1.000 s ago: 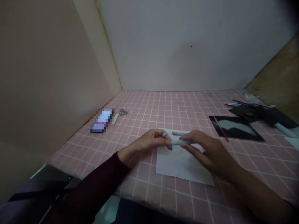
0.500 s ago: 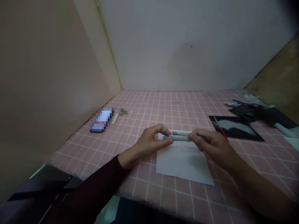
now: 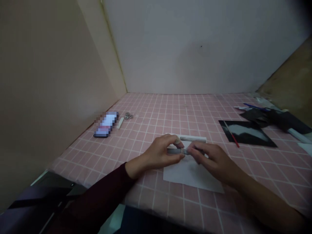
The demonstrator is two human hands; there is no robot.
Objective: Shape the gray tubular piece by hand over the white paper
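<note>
A slim grey stick point(image 3: 173, 151), perhaps a rolled tube, lies level just above the white sheet of paper point(image 3: 187, 172). My left hand point(image 3: 162, 150) pinches it between thumb and fingertips, where a small tan band shows. Close by on the right, my right hand point(image 3: 210, 156) grips the same stick, its far end hidden under the fingers. A second grey stick point(image 3: 193, 138) rests along the paper's back edge, just behind both hands and touched by neither.
Black sheet with a pale shape point(image 3: 251, 132) lies to the right, a red-tipped brush-like stick point(image 3: 235, 140) across it. Dark scraps point(image 3: 254, 117) and a blue pen point(image 3: 254, 106) sit beyond. At left are a phone point(image 3: 106, 124), a white strip point(image 3: 120, 123) and small metal rings point(image 3: 128, 115).
Both hands have come slightly nearer me with the held stick, apart from the stick behind. My right hand has slid left, close to my left fingertips.
</note>
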